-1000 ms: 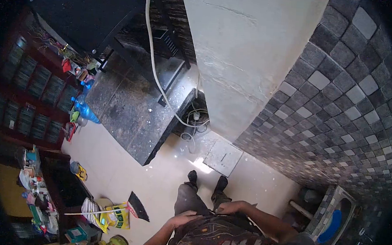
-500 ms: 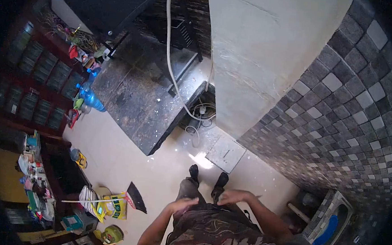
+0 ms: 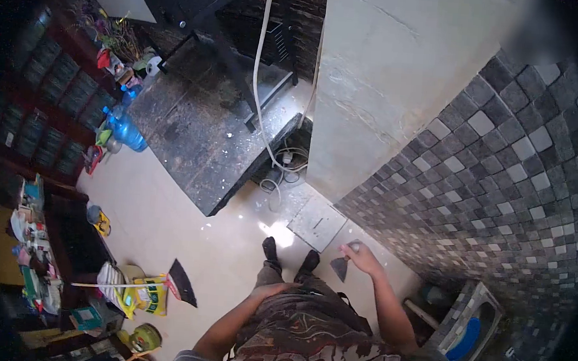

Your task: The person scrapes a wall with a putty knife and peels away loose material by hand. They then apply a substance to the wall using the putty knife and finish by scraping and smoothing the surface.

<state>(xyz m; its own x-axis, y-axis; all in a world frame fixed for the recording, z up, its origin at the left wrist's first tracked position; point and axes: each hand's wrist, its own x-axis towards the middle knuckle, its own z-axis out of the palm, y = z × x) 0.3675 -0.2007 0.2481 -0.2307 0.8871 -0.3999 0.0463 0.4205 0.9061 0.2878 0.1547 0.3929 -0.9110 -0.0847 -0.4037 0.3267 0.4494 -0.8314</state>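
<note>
My right hand (image 3: 358, 256) is held out in front of me, its fingers closed round the handle of a scraper (image 3: 339, 269). The scraper's dark triangular blade points down toward the floor. My left hand (image 3: 281, 289) lies against the front of my trousers, near the hem of my printed shirt; its fingers are hard to make out. Between my feet and the wall is a square floor cover (image 3: 317, 223).
A dark stone slab (image 3: 195, 148) with a pale hose (image 3: 258, 79) lies ahead. Tiled wall (image 3: 476, 152) rises at right, above a basin with a blue item (image 3: 464, 340). Blue bottles (image 3: 128, 133), a broom (image 3: 181, 284) and a yellow bag (image 3: 152, 296) are at left.
My right hand has moved away from my body, forward and to the right, and the scraper now shows in it. My left hand has stayed near my waist. The view has shifted slightly.
</note>
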